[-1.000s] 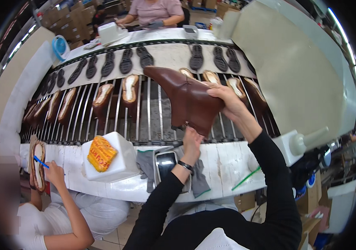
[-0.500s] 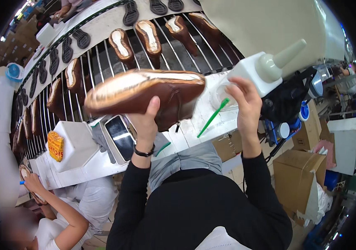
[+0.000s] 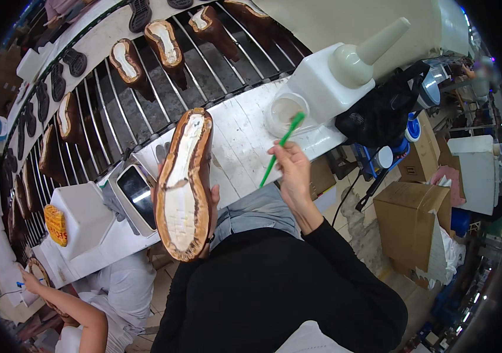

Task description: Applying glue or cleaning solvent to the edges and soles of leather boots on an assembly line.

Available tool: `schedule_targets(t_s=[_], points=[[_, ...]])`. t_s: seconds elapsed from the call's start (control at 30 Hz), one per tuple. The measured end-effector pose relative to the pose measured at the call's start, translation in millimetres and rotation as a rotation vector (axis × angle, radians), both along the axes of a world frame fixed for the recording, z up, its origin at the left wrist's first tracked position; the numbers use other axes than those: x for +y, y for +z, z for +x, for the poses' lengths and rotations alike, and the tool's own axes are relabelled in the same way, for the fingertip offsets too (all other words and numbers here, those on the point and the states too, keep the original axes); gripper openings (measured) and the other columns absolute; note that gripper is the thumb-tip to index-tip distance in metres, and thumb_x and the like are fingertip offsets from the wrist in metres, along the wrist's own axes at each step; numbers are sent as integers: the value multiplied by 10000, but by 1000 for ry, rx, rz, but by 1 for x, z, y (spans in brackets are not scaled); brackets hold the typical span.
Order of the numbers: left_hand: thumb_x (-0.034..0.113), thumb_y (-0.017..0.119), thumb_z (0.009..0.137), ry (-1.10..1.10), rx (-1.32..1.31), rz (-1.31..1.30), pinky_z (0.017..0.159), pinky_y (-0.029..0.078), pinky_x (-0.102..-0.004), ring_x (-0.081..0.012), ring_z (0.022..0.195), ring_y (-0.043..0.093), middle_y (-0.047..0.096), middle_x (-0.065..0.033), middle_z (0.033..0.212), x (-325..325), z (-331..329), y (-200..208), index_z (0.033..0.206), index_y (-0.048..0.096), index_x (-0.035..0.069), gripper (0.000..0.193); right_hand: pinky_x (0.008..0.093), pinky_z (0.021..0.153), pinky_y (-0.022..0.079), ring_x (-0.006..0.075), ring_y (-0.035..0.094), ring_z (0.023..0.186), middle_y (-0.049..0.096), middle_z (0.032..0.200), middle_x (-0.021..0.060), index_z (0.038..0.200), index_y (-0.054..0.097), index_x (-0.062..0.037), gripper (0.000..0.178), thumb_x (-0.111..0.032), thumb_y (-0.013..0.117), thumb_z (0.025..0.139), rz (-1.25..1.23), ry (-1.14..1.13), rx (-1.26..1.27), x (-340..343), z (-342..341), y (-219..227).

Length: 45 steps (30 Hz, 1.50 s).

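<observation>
My left hand [image 3: 214, 197] is closed around a brown leather shoe upper [image 3: 205, 165], which stands on end with its underside toward me. That underside is white in the middle, with a rough tan rim and a dark crosswise line. Most of the left hand is hidden behind the shoe. To the right, my right hand [image 3: 295, 176] pinches a thin green brush [image 3: 289, 134] by its handle. The brush head overlaps a round translucent cup [image 3: 272, 120] on the white bench, beside a large white bottle [image 3: 327, 79] with a pale nozzle.
Brown shoe uppers [image 3: 162, 47] lie on a metal bar rack [image 3: 105, 112] beyond the bench. Dark soles [image 3: 75, 62] line the far belt. Left of the shoe are a dark-screened device [image 3: 135, 194] and a white block [image 3: 83, 217]. A co-worker's arm [image 3: 80, 309] is at lower left.
My right hand has taken hold of the green brush and lifted it from the bench. The shoe has swung from lying sideways to upright, its underside now facing me. My view has shifted rightward.
</observation>
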State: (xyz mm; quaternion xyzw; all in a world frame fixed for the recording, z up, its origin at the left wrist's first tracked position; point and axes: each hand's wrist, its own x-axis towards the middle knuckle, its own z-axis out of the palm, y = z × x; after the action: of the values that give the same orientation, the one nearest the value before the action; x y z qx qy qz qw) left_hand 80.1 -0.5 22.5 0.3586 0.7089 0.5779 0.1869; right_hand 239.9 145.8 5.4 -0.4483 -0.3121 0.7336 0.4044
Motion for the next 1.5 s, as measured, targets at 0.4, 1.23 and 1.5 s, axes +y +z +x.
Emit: schedule_targets(t_s=[0.4,1.23,1.5], points=[[620,570,816,58,708,-438,1186,117,-439,-176,1416,247,317,-42,1505,5,8,3,1480,285,270,803,375,683,488,314,649,786,674,857,135,971,622,-24,154,-95,651,837,949,302,-1380,64,41,64],[534,750,738,-1,559,-32,1161,5,-535,-347,1386,237,348,-194,1433,23,37,-16,1468,216,60,1021,196,651,403,83,542,747,645,906,54,1061,622,38,197,-114,583,942,465,353,-240,81,31,55],[522,691,799,164,518,368,1158,45,-529,-316,1386,297,348,-167,1459,38,39,-49,1471,155,89,962,204,593,430,100,603,721,662,836,76,913,726,6,162,16,753,753,777,761,-319,2,13,112]])
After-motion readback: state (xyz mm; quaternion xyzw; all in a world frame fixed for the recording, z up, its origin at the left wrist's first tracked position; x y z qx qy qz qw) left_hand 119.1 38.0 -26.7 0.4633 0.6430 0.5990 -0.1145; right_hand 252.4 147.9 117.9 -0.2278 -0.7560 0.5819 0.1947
